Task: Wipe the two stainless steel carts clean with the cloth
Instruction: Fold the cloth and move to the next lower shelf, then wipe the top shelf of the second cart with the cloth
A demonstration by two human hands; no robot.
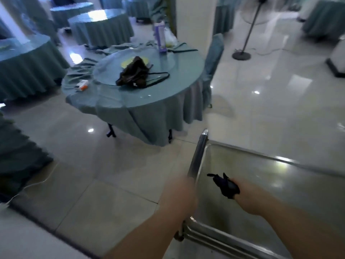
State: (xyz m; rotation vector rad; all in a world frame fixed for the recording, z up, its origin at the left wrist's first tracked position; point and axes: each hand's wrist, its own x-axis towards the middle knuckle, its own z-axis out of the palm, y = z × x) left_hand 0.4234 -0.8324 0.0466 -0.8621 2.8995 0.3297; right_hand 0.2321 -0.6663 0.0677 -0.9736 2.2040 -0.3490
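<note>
Glossy floor surrounds your cart point(280, 176); your right hand point(242, 195) grips the cloth point(226, 186) on its tray, beside the rail point(197, 156) your left hand point(179, 195) seems to clasp.

Both bare forearms reach forward and down from the bottom edge. The left hand point(179, 195) is blurred, wrapped over the cart's point(280, 184) side rail point(196, 161), fingers hidden. The right hand point(246, 197) lies farther right over the cart top, fingers closed round a dark cloth point(225, 186), wrist bent slightly inward
</note>
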